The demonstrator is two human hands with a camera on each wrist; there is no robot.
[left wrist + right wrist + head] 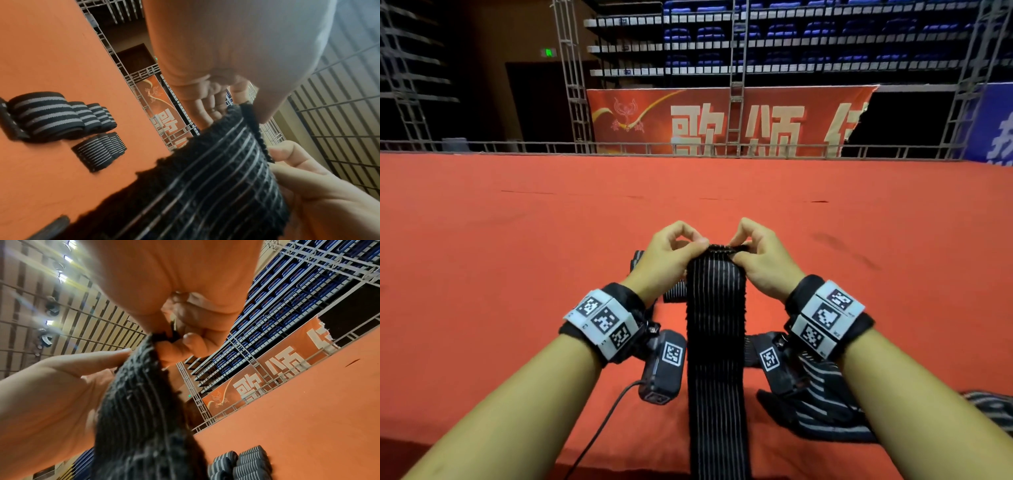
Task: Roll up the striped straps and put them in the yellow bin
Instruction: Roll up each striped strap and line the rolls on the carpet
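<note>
The person's left hand (669, 255) and right hand (760, 260) sit close together, each pinching a corner of the top end of a long striped strap (717, 342) that hangs over the near edge of the red table (517, 212) — the roll looks barely begun. Left of this strap, two rows of rolled straps (68, 120) already lie on the table; to its right a loose heap (822, 404) waits. No yellow bin is visible — binning seems undone.

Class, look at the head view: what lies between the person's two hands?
Between the left hand and right hand lies the top edge of the black thin-striped elastic strap; both hands pinch it, as the head view shows.
</note>
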